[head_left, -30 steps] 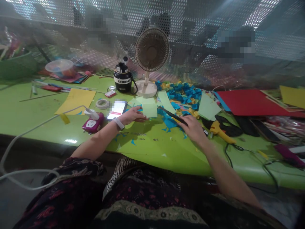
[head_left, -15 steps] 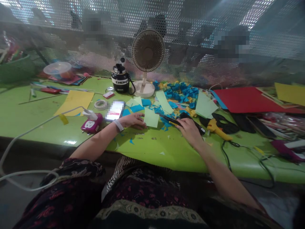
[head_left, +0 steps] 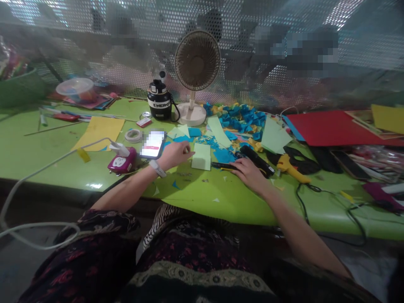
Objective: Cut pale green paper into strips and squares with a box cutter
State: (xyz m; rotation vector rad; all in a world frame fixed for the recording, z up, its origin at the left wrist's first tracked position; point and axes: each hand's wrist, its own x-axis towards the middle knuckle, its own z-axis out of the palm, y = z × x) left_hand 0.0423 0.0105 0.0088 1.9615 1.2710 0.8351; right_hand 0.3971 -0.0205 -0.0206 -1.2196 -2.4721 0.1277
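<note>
Down at the front of the green table [head_left: 221, 202], the person's two hands are resting near each other. The left hand [head_left: 175, 155] is lying on the table with its fingers loosely curled, and it is holding nothing. A white watch [head_left: 157, 168] is sitting on that wrist. The right hand [head_left: 249, 174] is lying low and nearly flat, with its fingers over the end of a thin dark tool [head_left: 224, 166]. I cannot tell if it is gripping it. The big change is that this hand is moving down to the table, and the tool is lying low instead of being lifted up. A pale green paper [head_left: 201, 156] is lying between the hands, touching neither one.

A fat black tool [head_left: 257, 160] is lying just past the right hand's fingers and is crowding it. Blue paper bits [head_left: 224, 155] are lying around there too. Beside the left hand, a phone [head_left: 152, 144] with a blurred screen is lying near a pink plug [head_left: 121, 164]. Farther right, a yellow glue gun [head_left: 288, 168] is lying by a red sheet [head_left: 328, 128]. Farther back, a black bottle [head_left: 159, 105] and a fan [head_left: 197, 63] are standing before a metal screen full of holes [head_left: 252, 17].
</note>
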